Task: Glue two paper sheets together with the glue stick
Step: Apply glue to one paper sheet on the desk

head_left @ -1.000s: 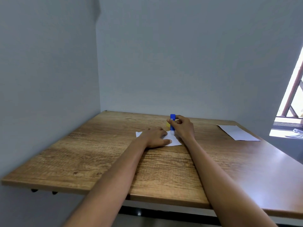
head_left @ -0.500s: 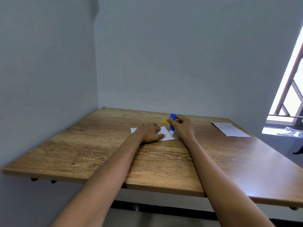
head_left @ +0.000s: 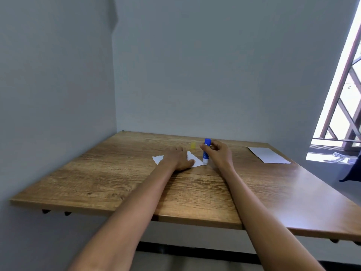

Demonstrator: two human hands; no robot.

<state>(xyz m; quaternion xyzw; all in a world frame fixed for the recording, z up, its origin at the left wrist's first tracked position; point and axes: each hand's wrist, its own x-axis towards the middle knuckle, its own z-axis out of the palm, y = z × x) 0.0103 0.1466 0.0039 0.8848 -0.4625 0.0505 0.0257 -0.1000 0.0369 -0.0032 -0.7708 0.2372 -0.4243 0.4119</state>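
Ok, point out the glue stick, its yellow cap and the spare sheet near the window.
glue stick (head_left: 205, 155): head view, on the blue barrel below the fingers.
yellow cap (head_left: 193, 145): head view, on its side face.
spare sheet (head_left: 268, 155): head view, on its middle.

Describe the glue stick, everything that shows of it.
The glue stick is a small tube, blue along most of its body and white at its lower end, plastic by the look. It stands nearly upright, its white end down at the right corner of the white paper sheet on the wooden table. The right hand grips its upper body with curled fingers. A small yellow piece, perhaps its cap, lies behind, apart from it.
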